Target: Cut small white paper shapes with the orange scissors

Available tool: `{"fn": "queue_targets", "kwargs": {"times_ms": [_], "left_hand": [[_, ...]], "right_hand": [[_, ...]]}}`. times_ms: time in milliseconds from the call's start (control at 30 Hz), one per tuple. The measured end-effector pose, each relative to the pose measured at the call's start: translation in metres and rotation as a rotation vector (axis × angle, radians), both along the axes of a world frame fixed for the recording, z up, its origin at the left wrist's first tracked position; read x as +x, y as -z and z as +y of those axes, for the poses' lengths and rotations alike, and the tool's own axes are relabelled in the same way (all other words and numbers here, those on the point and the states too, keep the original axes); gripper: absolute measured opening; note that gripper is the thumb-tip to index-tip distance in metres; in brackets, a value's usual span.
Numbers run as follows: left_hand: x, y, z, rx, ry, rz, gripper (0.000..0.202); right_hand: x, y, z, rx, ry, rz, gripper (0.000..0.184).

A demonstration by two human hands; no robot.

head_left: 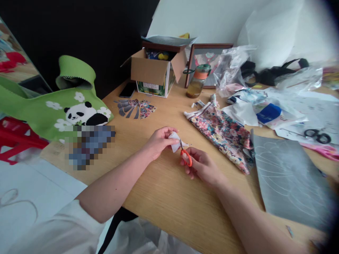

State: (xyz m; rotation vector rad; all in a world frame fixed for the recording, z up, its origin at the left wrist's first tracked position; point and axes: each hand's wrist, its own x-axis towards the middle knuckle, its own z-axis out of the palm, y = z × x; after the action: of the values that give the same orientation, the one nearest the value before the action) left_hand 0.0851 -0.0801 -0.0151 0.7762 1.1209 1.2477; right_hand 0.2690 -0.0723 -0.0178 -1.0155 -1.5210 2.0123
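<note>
My left hand (161, 141) pinches a small whitish piece of fabric or paper (173, 141) above the wooden table. In my right hand (200, 165) are small orange-handled scissors (186, 158), fingers around the loops. The scissor blades point up and away, against the right edge of the white piece. A thin scrap edge sticks out just beyond the blades. To the right of my hands lies folded floral fabric (222, 130) with a striped border. Further back, cut petal-like floral and grey pieces (136, 108) are laid out in a fan.
A green panda bag (79, 109) stands at the left. Behind are a phone (127, 90), an open cardboard box (150, 72), a jar of liquid (197, 83) and a picture frame (209, 53). On the right lie a grey sheet with drawn lines (288, 180), black-handled scissors (317, 135) and plastic bags.
</note>
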Motion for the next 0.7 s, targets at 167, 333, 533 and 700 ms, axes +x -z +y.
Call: {"fn": "queue_targets", "kwargs": {"times_ms": [167, 333, 533, 700], "left_hand": [[0.0009, 0.0003, -0.0002, -0.031, 0.018, -0.037, 0.044], [0.0036, -0.0028, -0.0007, -0.076, 0.023, -0.090, 0.039], [0.0041, -0.0026, -0.0007, -0.086, 0.015, -0.106, 0.038], [0.0034, -0.0018, -0.0003, -0.088, 0.011, -0.095, 0.038]], "right_hand": [[0.0000, 0.0015, 0.0001, 0.003, 0.021, -0.001, 0.050], [-0.0001, 0.0005, 0.0000, 0.003, 0.025, -0.008, 0.049], [-0.0006, 0.0001, -0.0004, 0.005, 0.030, -0.015, 0.051], [-0.0011, -0.0002, -0.0005, 0.014, 0.034, -0.022, 0.051]]}}
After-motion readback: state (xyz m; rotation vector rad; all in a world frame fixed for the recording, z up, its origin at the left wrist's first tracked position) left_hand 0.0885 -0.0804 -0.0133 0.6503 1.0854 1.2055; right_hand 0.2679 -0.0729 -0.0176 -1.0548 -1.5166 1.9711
